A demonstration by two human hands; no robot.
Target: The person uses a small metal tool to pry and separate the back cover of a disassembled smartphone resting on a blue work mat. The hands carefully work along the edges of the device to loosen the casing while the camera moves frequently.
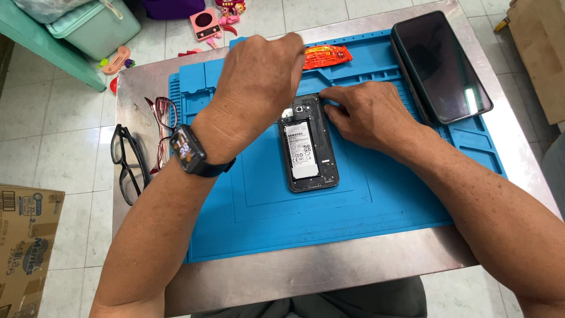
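An opened phone (306, 159) with its back cover off and its battery showing lies upright in the middle of a blue repair mat (353, 200). My right hand (368, 112) rests on the mat beside the phone, with its fingertips pressed on the phone's top right corner. My left hand (256, 88), with a dark smartwatch (188, 150) on the wrist, hovers above the phone's upper left. Its fingers are bunched and blurred, and whether they pinch anything is hidden.
The mat lies on a steel table (329, 265). A large black device (441, 65) sits at the mat's far right and a red packet (326, 56) at its far edge. Black glasses (126, 162) and red glasses (162, 126) lie left of the mat. A cardboard box (23, 247) stands on the floor.
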